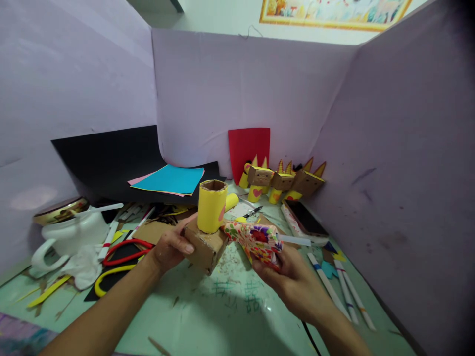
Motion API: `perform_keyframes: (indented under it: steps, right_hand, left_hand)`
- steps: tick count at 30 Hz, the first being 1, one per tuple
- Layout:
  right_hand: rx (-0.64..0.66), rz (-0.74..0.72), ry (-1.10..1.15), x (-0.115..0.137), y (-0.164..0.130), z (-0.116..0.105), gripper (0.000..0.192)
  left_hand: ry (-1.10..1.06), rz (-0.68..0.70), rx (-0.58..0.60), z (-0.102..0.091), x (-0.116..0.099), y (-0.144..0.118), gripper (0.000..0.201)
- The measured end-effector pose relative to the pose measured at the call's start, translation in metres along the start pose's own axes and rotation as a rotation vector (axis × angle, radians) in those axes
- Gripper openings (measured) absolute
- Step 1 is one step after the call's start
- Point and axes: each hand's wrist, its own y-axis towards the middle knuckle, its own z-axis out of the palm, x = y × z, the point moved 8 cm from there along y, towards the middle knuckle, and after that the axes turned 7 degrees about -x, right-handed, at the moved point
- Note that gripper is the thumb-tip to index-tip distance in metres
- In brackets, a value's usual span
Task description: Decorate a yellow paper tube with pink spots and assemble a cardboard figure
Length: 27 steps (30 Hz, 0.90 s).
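My left hand (pixel 174 246) grips a small brown cardboard box (pixel 205 247) from its left side, above the table. On top of the box stands a yellow cardboard tube (pixel 212 207), open at its upper end, with a pink heart on its right side. My right hand (pixel 285 274) is wrapped around a hot glue gun (pixel 256 240) covered in floral paper, a white glue stick poking out of its back. The gun's nozzle points left at the lower edge of the tube, where it meets the box. Whether the tip touches cannot be made out.
Several cardboard figures (pixel 282 182) with yellow horns stand at the back right, by a red sheet (pixel 248 151). A phone (pixel 305 217) and white markers (pixel 349 291) lie right. To the left are red-handled scissors (pixel 128 252), a white mug (pixel 74 237) and blue paper (pixel 170 179).
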Motion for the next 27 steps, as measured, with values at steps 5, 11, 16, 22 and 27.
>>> perform_keyframes:
  steps: [5,11,16,22,27]
  right_hand:
    - [-0.015,-0.007,0.006,-0.002,0.002,-0.001,0.011]
    - [-0.030,0.019,-0.027,-0.005,0.004,-0.002,0.014]
    - [-0.020,0.027,0.050,-0.002,0.005,0.000,0.008]
    - [-0.030,0.099,0.181,-0.004,0.007,-0.001,0.013]
    - [-0.021,0.206,0.331,-0.010,0.005,-0.007,0.030]
  left_hand:
    - [0.003,-0.007,-0.016,-0.001,0.000,-0.001,0.077]
    - [0.003,-0.019,0.001,0.001,0.001,-0.001,0.078]
    - [0.003,-0.011,0.016,0.000,0.002,-0.001,0.076]
    - [0.003,-0.036,-0.021,-0.005,0.004,-0.002,0.077]
    - [-0.006,-0.063,-0.080,-0.014,0.005,-0.003,0.075]
